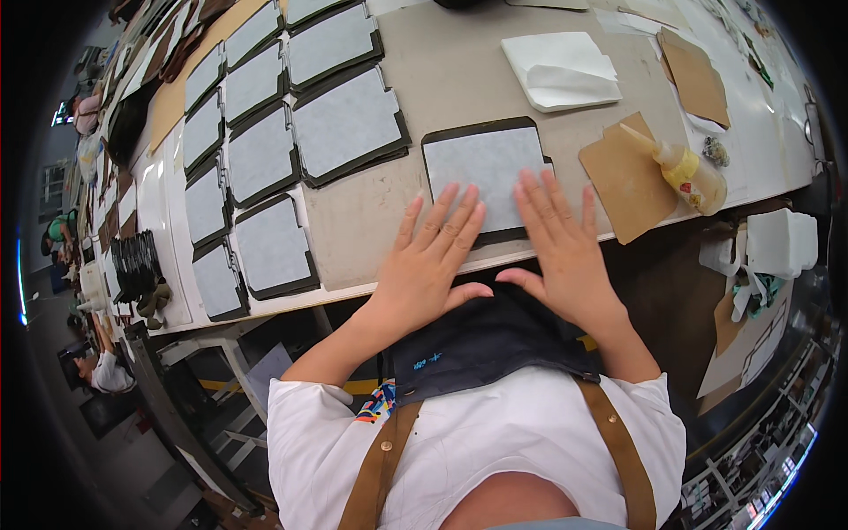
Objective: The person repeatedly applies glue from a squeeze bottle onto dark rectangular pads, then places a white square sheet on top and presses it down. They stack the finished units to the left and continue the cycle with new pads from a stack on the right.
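Observation:
A dark, notched panel with a pale grey-white sheet (477,163) on it lies at the table's near edge in front of me. My left hand (433,243) rests flat over its lower left part, fingers stretched out. Over the lower right part lies my right hand (561,243), its fingers also spread and straight. The two thumbs point toward each other just off the table edge. Neither hand grips anything. A dark border shows along the panel's top and bottom; my fingers hide part of the sheet.
Several matching panels (344,132) lie in rows at the left. Folded white cloth or paper (561,71) sits at the far right. Brown card (623,181) and a yellow bottle with a pointed nozzle (689,177) are to the right. White containers (782,243) stand beyond the table edge.

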A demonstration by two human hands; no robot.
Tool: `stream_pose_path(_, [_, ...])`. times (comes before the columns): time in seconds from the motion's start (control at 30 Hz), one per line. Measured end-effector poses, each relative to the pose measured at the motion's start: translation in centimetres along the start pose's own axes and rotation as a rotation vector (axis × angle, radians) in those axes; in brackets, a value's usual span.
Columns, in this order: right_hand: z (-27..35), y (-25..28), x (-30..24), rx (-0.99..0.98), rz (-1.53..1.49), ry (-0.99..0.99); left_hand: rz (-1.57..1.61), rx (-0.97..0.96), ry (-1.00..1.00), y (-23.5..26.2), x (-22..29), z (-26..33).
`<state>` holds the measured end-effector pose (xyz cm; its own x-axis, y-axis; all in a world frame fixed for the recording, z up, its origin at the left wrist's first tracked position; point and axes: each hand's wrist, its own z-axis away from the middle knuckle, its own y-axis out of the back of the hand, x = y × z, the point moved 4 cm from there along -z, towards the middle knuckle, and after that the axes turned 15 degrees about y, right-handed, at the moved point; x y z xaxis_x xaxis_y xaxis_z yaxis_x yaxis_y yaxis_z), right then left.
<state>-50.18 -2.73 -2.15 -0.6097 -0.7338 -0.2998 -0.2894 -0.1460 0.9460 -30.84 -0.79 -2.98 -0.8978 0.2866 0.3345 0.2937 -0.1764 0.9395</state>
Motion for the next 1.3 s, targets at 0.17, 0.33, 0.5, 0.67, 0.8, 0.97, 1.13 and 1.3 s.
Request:
stream_pose_path(0.17, [1.2, -0.6, -0.4, -0.062, -0.011, 0.029, -0.059, -0.055, -0.035, -0.6, -0.1, 0.5])
stream_pose_path(0.33, [3.1, 0.0, 1.1, 0.025, 0.030, -0.091, -0.070, -0.011, 0.051, -0.2, -2.0, 2.0])
stream_pose_path(0.5, [2.4, -0.1, 1.1, 0.328, 0.011, -0.031, 0.054, 0.184, 0.119, -0.2, -2.3, 2.2])
stream_pose_path(0.67, [-0.8, 0.5, 0.8, 0.339, -0.112, 0.095, 0.052, 0.246, 0.133, 0.2, -2.1, 1.7])
stream_pose_path(0.8, [-1.7, 1.2, 1.1, 0.308, -0.125, 0.130, 0.151, 0.274, 0.160, 0.2, -2.5, 1.9])
stream_pose_path(0.97, [-2.0, 1.6, 1.2, 0.307, -0.144, 0.132, 0.315, 0.339, 0.172, 0.7, -2.8, 2.0])
stream_pose_path(1.13, [-1.8, 1.7, 1.0, 0.497, -0.063, 0.182, 0.691, 0.291, 0.313, 0.9, -3.9, 2.2])
stream_pose_path(1.3, [-0.4, 1.4, -0.8, 0.641, 0.022, 0.299, 1.441, -0.034, 0.538, 1.0, -4.4, 0.1])
